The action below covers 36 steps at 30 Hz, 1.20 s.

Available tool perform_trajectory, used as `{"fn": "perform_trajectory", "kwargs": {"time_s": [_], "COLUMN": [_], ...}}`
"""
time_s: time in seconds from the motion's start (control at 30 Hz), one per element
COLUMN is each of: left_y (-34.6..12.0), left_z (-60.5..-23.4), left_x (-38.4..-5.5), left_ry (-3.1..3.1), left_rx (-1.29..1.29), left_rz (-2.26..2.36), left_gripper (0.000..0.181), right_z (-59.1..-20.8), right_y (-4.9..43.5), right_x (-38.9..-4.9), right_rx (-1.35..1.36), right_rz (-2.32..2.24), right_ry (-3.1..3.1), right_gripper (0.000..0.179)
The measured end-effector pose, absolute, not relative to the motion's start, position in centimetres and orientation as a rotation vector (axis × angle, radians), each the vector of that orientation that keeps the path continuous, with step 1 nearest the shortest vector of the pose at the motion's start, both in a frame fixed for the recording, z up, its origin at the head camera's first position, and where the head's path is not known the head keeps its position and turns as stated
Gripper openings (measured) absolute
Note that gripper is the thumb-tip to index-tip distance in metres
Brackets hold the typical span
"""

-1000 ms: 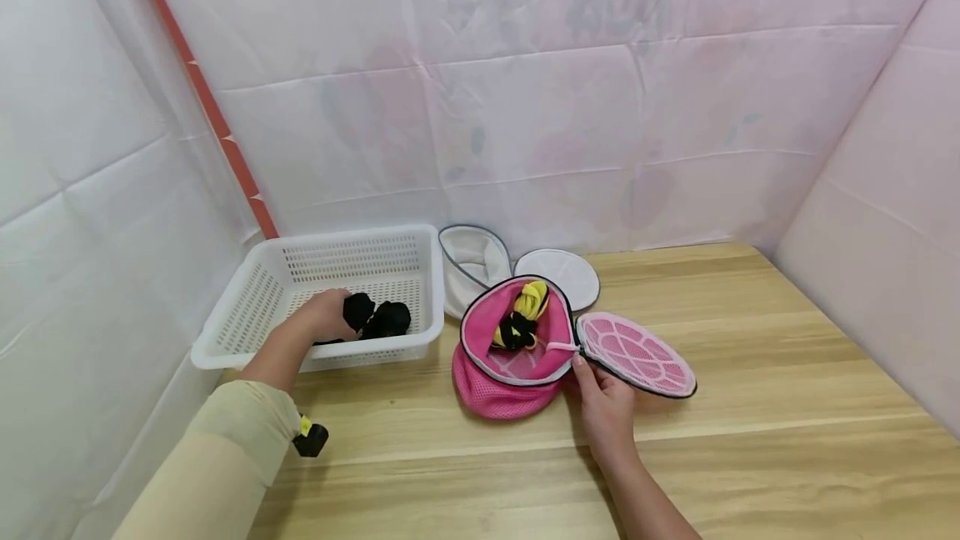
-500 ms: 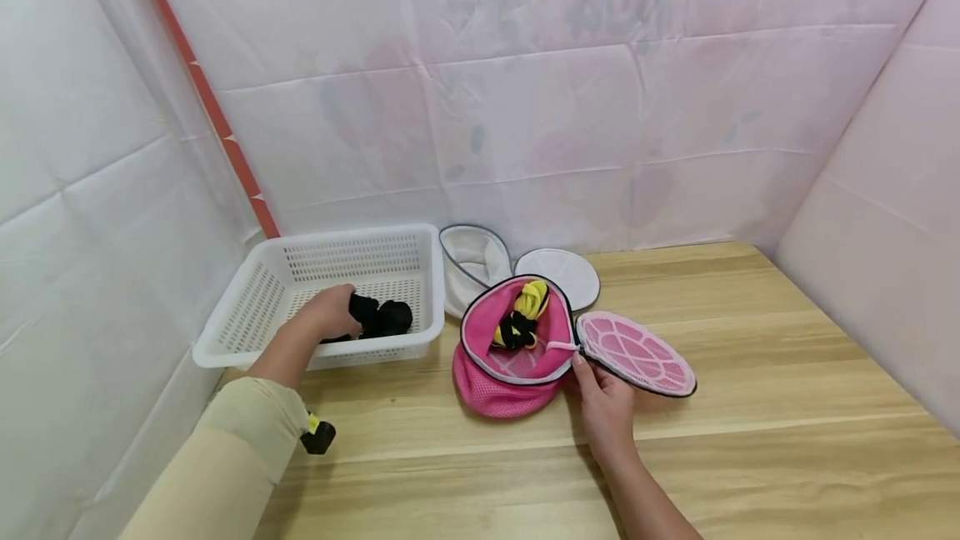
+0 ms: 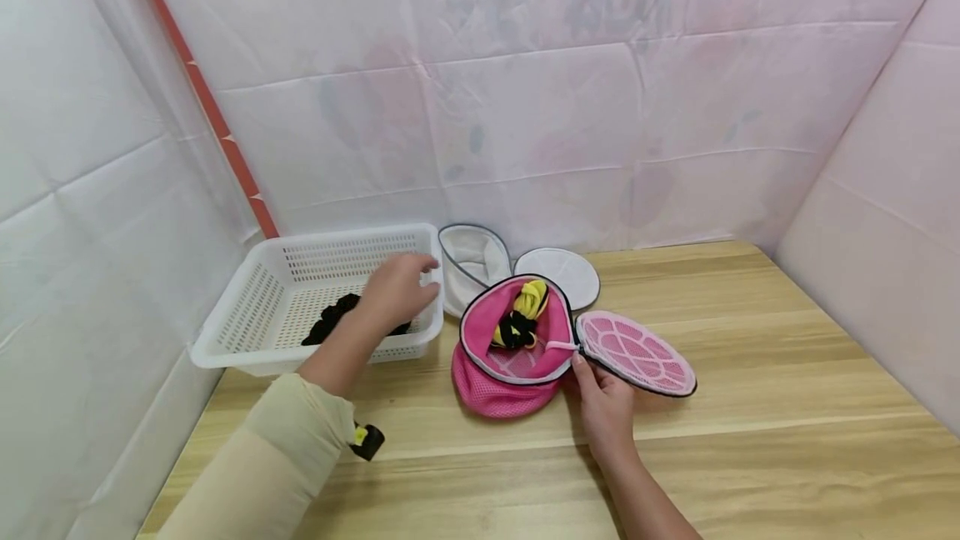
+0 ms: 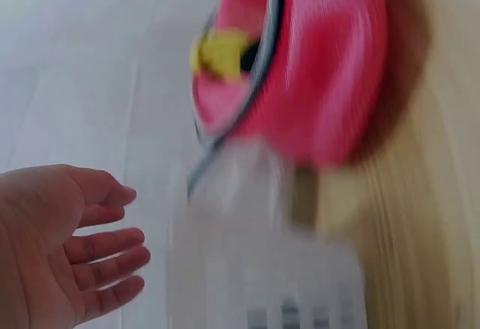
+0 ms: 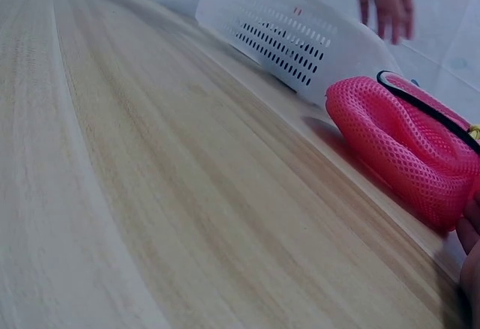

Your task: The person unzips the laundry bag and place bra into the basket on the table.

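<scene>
My left hand (image 3: 397, 288) hovers over the right part of a white plastic basket (image 3: 262, 273), its fingers loosely spread. In the left wrist view nothing lies in that hand (image 4: 71, 243). Below it, partly hidden by the forearm, black cloth bundles (image 3: 327, 321) rest in the basket. My right hand (image 3: 607, 411) pinches the rim of a pink mesh laundry bag (image 3: 498, 394) near the hinge of its lid. A yellow and black bundle (image 3: 517, 329) sits inside this bag. The round pink lid (image 3: 641, 354) is folded out to the right.
Behind the pink bag stand an opened white mesh laundry bag (image 3: 468, 261) and its round white lid (image 3: 558, 277), close to the basket's right side. White sheeting (image 3: 525, 123) hangs around the wooden table (image 3: 772, 373).
My left hand has let go of the black bundles, lifted, and moved right toward the pink bag. The right hand keeps its hold on the rim.
</scene>
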<state>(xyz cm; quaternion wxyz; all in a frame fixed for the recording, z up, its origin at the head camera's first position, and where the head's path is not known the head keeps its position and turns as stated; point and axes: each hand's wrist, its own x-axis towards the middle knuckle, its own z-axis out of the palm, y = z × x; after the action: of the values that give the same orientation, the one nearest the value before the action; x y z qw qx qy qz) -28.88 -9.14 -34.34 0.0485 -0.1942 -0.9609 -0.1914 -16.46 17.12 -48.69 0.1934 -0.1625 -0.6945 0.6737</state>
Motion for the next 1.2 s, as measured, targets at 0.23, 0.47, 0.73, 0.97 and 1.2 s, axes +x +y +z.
{"fn": "perform_trajectory", "kwargs": {"time_s": [0.23, 0.47, 0.73, 0.97, 1.2], "left_y": [-3.2, 1.0, 3.9, 4.6, 4.4], "left_z": [-35.6, -38.5, -40.4, -41.5, -42.8], "left_x": [-27.2, -26.7, -26.1, -26.4, -27.0], "left_ry": [-2.913, -2.957, -3.015, -3.035, -3.093], "left_rx": [-0.819, -0.876, -0.649, -0.477, -0.441], "left_rz": [-0.844, -0.684, -0.432, -0.368, -0.387], "left_gripper": [0.026, 0.019, 0.02, 0.024, 0.042], "right_z": [-48.6, -48.6, -48.6, -48.9, -48.8], "right_y": [17.2, 17.2, 17.0, 16.9, 16.7], "right_x": [-16.4, -16.3, -16.2, -16.5, -16.3], "right_rx": [-0.458, -0.456, -0.424, -0.411, -0.39], "right_rz": [1.882, 1.895, 1.94, 1.93, 1.934], "right_ry": [-1.956, -1.937, -1.889, -1.879, -1.868], "right_gripper": [0.039, 0.039, 0.039, 0.036, 0.034]}}
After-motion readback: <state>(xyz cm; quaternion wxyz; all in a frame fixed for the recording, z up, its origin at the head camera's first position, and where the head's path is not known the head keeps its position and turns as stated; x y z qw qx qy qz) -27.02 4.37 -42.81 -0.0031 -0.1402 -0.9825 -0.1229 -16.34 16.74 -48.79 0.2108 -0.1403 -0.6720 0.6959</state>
